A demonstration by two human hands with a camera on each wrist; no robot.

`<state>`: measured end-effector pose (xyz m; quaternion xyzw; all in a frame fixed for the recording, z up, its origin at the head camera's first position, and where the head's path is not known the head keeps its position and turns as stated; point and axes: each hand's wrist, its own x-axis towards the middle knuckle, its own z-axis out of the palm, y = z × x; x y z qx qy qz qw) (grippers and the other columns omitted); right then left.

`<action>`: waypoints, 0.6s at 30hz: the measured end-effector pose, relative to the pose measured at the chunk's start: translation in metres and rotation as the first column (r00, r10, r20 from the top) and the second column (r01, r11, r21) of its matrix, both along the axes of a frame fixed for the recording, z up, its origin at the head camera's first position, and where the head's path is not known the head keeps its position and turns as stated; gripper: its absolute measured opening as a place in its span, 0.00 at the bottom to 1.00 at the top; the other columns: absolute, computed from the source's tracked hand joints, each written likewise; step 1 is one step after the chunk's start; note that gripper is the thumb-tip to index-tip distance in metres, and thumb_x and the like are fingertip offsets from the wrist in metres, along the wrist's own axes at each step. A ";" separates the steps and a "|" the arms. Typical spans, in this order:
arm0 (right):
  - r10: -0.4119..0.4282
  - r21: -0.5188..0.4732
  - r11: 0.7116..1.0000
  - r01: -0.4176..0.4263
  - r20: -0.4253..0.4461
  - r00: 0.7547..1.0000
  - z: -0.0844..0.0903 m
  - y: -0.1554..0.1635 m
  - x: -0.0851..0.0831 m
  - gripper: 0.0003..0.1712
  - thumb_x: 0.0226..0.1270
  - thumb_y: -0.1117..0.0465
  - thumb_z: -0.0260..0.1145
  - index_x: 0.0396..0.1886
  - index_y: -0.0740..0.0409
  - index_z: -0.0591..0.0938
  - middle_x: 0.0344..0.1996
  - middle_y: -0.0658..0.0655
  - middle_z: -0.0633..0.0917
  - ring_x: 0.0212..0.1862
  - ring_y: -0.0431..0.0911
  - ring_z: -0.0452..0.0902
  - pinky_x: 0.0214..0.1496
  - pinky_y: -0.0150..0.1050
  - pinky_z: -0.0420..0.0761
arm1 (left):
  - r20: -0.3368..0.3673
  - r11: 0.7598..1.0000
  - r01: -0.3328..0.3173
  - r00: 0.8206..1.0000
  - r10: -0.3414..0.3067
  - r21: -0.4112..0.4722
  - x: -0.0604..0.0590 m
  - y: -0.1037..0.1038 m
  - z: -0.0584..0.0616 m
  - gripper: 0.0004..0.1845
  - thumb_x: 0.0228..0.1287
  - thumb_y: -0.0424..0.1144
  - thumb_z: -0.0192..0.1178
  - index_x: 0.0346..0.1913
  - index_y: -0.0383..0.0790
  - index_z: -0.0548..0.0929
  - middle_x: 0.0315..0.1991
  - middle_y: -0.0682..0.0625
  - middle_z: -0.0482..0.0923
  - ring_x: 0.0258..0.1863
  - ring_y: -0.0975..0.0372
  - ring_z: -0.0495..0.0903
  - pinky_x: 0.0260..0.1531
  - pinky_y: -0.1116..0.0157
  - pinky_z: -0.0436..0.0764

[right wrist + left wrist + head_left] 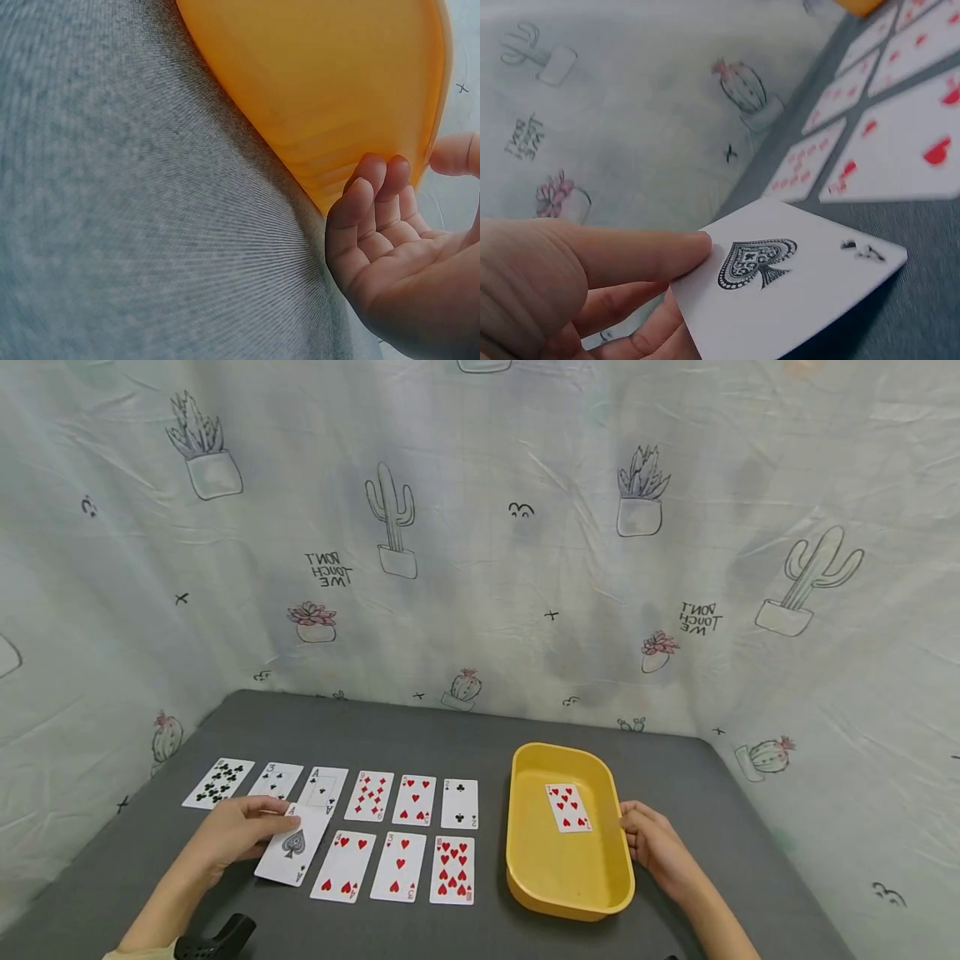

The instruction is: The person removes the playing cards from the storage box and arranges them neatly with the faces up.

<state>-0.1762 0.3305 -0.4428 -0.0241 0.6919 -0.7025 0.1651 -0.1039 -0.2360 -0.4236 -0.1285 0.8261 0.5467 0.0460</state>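
My left hand [228,833] pinches the ace of spades [288,858] by its upper left edge, thumb on the face and fingers underneath. In the left wrist view the ace of spades [817,292] tilts above the dark tabletop. Just right of it lie the four of hearts [343,867], the three of hearts [398,867] and the ten of hearts [452,871]. My right hand [662,850] holds the right side of a yellow tray [566,885]. In the right wrist view its curled fingers meet the tray's outer wall, with the thumb at the rim. The seven of hearts [568,808] lies face up in the tray.
A back row of face-up cards runs across the grey tabletop [442,735]: several clubs, including the ace of clubs [323,789] and two of clubs [460,804], a diamond card [369,797] and the five of hearts [414,800]. A cactus-print curtain [480,568] surrounds the table.
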 end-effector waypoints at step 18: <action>0.034 -0.028 0.999 -0.034 0.005 0.999 0.000 0.001 -0.001 0.12 0.72 0.67 0.50 0.49 0.72 0.68 0.33 0.59 0.80 0.33 0.46 0.79 0.37 0.40 0.82 | 0.033 0.969 0.037 0.999 -0.030 -0.244 0.003 -0.018 -0.009 0.25 0.50 0.46 0.77 0.43 0.28 0.86 0.37 0.44 0.84 0.29 0.60 0.81 0.28 0.62 0.83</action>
